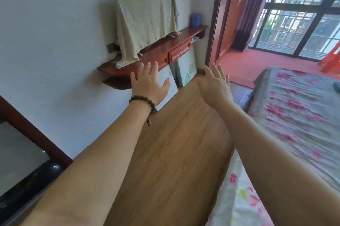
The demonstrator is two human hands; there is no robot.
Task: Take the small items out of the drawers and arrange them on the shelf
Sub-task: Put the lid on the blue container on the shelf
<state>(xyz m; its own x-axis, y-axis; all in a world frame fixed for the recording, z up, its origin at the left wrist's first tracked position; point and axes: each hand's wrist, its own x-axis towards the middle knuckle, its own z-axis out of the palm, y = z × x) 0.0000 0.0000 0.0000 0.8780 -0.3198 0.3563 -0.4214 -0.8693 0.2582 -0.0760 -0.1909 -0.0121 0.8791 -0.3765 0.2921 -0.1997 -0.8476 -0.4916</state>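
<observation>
Shelf: reddish-brown wood, glossy, wall-mounted, just beyond our fingers. One drawer in its front, panelled, closed, ahead between both hands. Beige cloth draped over something standing on top; blue cup at the far end. Our left hand, beaded bracelet at the wrist, is raised with fingers straight and slightly spread, holding nothing. Our right hand likewise, fingers extended, empty. Two white panels lean on the wall beneath.
</observation>
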